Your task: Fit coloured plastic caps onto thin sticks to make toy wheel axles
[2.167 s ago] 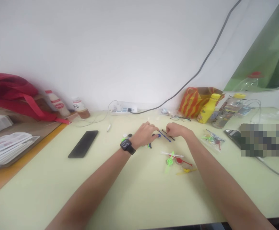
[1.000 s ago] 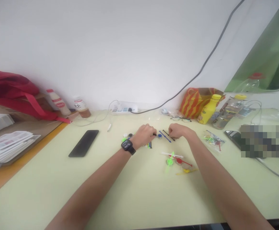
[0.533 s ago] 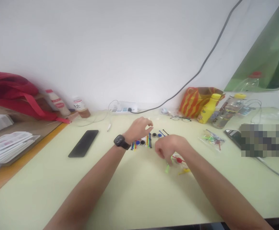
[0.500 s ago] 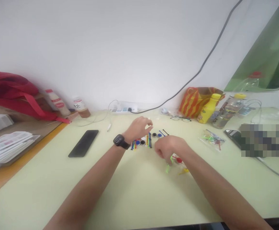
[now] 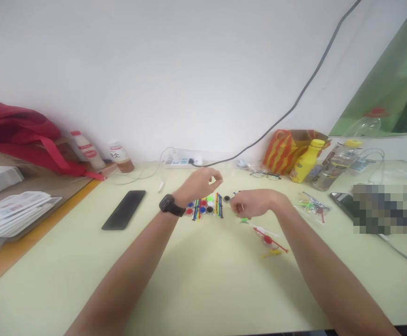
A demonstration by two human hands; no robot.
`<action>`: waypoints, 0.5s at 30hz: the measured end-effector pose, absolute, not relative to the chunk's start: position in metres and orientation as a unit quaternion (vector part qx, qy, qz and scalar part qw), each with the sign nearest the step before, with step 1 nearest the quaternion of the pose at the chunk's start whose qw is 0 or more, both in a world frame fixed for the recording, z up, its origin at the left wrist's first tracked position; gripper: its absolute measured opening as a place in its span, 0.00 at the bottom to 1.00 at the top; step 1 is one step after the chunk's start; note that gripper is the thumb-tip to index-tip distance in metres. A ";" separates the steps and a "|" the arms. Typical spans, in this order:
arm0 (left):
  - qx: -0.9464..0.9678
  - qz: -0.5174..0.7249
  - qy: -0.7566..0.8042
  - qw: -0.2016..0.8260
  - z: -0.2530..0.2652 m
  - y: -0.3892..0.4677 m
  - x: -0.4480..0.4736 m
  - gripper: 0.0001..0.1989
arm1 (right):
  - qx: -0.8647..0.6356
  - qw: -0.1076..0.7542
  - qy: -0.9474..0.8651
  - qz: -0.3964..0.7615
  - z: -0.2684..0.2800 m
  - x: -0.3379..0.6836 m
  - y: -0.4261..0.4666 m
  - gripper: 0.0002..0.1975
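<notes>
— How is your right hand set?

— My right hand point(image 5: 249, 205) is curled nearly closed, knuckles up, and it has hold of a bright green piece point(image 5: 244, 220), which pokes out just under the fingers; the grip itself is mostly hidden from me

— And the left?

— My left hand point(image 5: 197, 183) is partly open, thumb and forefinger bowed into a loose loop, with nothing in it that I can see. A black watch point(image 5: 170, 204) sits on that wrist

— What is close around them?

— Just on the near side of my left hand, coloured discs point(image 5: 203, 210) lie between two rows of thin sticks point(image 5: 219, 205). A black disc point(image 5: 227, 199) is between those rows and my right hand. Nearer my body are a red arrow-ended stick point(image 5: 277, 244) and a yellow piece point(image 5: 273, 253)

— Farther out?

— Past my right wrist there's a clear bag of coloured pieces point(image 5: 312, 207), and well to the left a phone point(image 5: 123, 210) lies flat. Toward the wall are glasses point(image 5: 265, 176), then a yellow bottle point(image 5: 306, 161) standing before a striped bag point(image 5: 280, 151)
</notes>
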State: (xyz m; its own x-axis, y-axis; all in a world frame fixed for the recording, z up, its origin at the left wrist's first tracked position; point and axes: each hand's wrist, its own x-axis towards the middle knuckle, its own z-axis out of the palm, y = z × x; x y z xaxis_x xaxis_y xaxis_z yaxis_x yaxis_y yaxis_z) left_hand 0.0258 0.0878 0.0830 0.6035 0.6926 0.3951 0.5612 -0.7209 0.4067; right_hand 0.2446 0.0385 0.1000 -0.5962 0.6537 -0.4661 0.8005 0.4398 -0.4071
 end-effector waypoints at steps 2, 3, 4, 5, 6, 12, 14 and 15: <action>0.879 0.291 0.338 0.171 0.089 0.085 0.027 0.11 | 0.417 0.035 0.839 -0.349 0.107 0.256 0.041 0.03; 0.872 0.306 0.328 0.198 0.092 0.083 0.029 0.11 | 0.421 -0.012 0.832 -0.361 0.110 0.261 0.043 0.02; 0.864 0.321 0.315 0.227 0.093 0.081 0.032 0.11 | 0.434 -0.063 0.821 -0.366 0.111 0.263 0.044 0.02; 0.856 0.332 0.300 0.258 0.094 0.078 0.034 0.11 | 0.455 -0.117 0.805 -0.364 0.112 0.264 0.046 0.02; 0.849 0.340 0.285 0.285 0.095 0.076 0.037 0.11 | 0.478 -0.170 0.783 -0.358 0.111 0.263 0.048 0.03; 0.844 0.382 0.257 0.275 0.087 0.071 0.049 0.12 | 0.495 -0.339 0.681 -0.419 0.097 0.249 0.063 0.04; 0.854 0.385 0.242 0.255 0.085 0.072 0.050 0.09 | 0.463 -0.355 0.669 -0.459 0.095 0.249 0.065 0.04; 0.855 0.388 0.234 0.251 0.085 0.072 0.050 0.08 | 0.451 -0.359 0.668 -0.471 0.095 0.251 0.065 0.05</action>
State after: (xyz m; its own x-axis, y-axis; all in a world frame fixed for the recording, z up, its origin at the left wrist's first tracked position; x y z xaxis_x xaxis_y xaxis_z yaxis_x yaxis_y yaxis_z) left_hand 0.0500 0.0725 0.0852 0.5898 0.5947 0.5464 0.2049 -0.7647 0.6110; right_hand 0.2507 0.0654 0.0948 -0.3353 0.9405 0.0557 0.2637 0.1504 -0.9528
